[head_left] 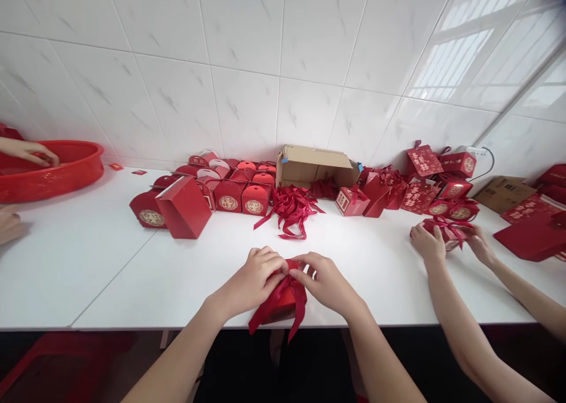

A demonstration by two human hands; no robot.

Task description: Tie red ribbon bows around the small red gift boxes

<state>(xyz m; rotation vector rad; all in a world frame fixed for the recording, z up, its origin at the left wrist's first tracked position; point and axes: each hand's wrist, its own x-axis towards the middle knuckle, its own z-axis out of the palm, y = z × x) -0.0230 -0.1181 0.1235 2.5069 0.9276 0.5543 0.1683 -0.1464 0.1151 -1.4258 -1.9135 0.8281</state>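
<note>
A small red box [279,311] stands at the table's front edge, with a dark red ribbon [297,297] at its top and two loose ends hanging down its front. My left hand [260,273] pinches the ribbon at the top of the box from the left. On the right, my right hand [321,276] has its thumb and fingers closed at the same spot, also on the ribbon. The fingertips of both hands nearly meet. Beyond them lies a heap of loose red ribbons [294,208] in front of an open cardboard box [316,161].
Red gift boxes [227,196] stand in rows at the back left, more [422,196] at the back right. A co-worker's hands [428,243] hold a ribboned box at right. Another person's hand [35,152] reaches into a red basin [66,179] at far left.
</note>
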